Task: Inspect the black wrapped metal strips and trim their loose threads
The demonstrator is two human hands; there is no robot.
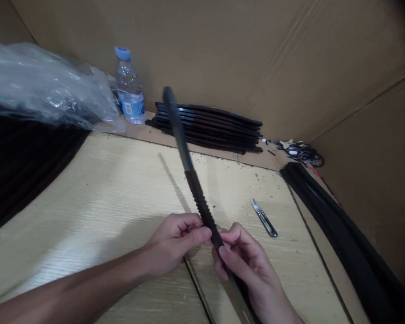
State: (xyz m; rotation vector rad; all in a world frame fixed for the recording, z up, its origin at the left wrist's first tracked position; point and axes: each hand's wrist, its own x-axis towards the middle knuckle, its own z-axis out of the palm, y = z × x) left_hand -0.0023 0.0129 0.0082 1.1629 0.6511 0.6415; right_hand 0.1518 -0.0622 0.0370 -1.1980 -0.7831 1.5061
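A long dark strip (pixel 196 189) slants over the pale wooden table, its far end raised and slightly blurred. A ridged or bunched stretch shows along its middle, above my fingers. My left hand (pixel 180 243) pinches the strip from the left, thumb on top. Just below and to the right, my right hand (pixel 248 261) grips the same strip between thumb and fingers. A thin dark cord (pixel 197 285) hangs or lies below my left hand. Small thread snips (pixel 263 218) lie on the table to the right of my hands.
Several dark strips (pixel 209 128) are stacked against the cardboard wall (pixel 202 54). A water bottle (pixel 132 94) stands beside clear plastic (pixel 50 87) over dark material (pixel 27 166) at left. Long black pieces (pixel 334 225) line the right edge, near tangled scraps (pixel 302 153).
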